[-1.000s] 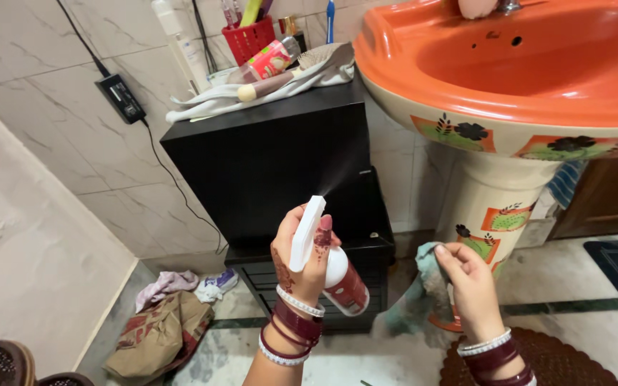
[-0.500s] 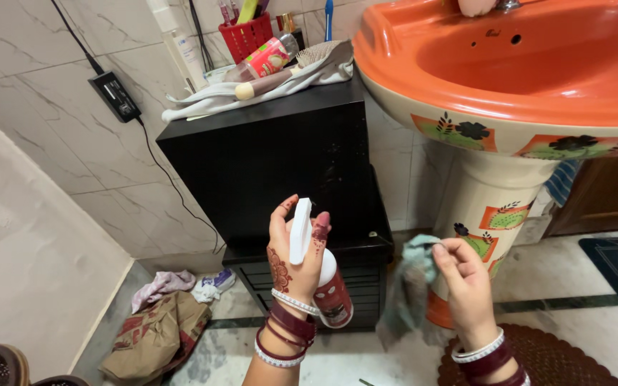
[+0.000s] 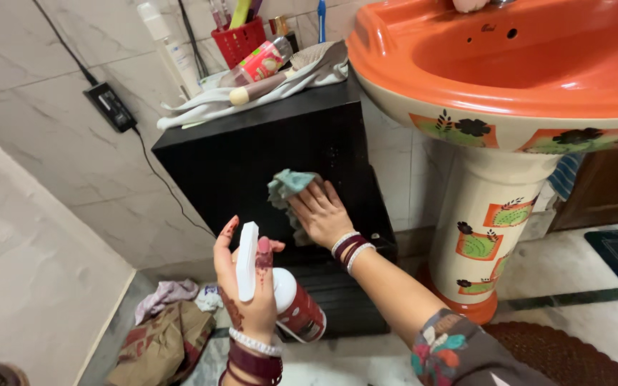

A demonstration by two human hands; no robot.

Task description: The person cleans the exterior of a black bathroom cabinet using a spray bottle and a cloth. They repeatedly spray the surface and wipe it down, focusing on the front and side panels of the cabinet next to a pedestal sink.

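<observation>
Both hands were busy at the black cabinet (image 3: 273,164) in the middle of the frame. Lower left of centre, the left hand (image 3: 248,297) was closed around a spray bottle (image 3: 291,307), its white trigger head upright between thumb and forefinger and its dark red and white body angled down to the right; half a second earlier that bottle had been held higher and nearer the cabinet's face, and a second earlier a fine mist had been leaving the nozzle, so the bottle had since dropped back out of the way. Just right of it and higher, the right hand (image 3: 321,211) had left its place low in front of the sink pedestal (image 3: 484,229) and now lay flat, fingers spread, pressing a crumpled pale green cloth (image 3: 289,184) against the cabinet's dark front panel. To my eye the spraying had given way to wiping the wetted surface. That panel looked matt black with faint pale specks near its right edge, and toiletries and a white towel (image 3: 252,89) were heaped on its top. Farther right, the orange sink (image 3: 509,78) filled the upper right of the frame.
</observation>
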